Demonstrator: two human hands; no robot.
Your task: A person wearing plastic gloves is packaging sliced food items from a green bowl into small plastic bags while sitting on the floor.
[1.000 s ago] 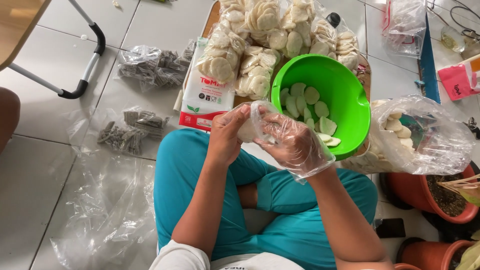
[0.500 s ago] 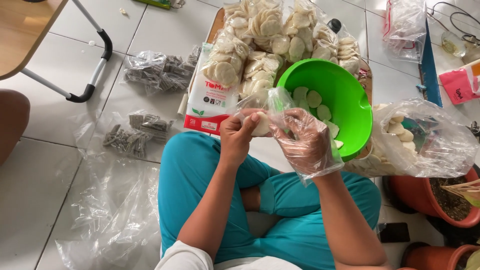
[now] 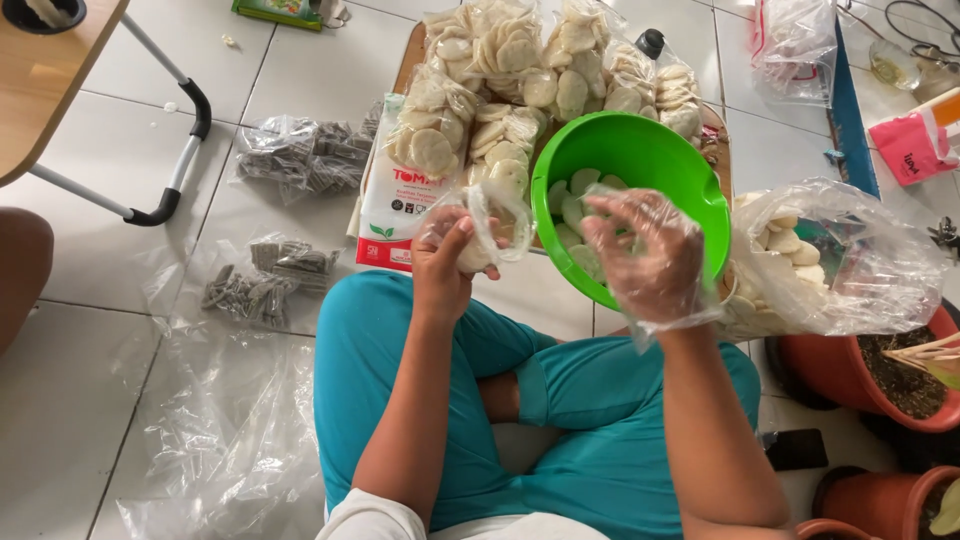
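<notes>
Small clear plastic bag of pale round crackers [image 3: 487, 228] gripped in bare left hand [image 3: 443, 262], plastic-gloved right hand [image 3: 645, 255] spread open over round green plastic bowl [image 3: 640, 150], filled cracker bags [image 3: 500, 75] stacked behind.

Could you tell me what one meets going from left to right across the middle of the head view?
Small bags of dark pieces → left hand holding a small clear bag → green bowl → gloved right hand → large bag of white crackers.
</notes>
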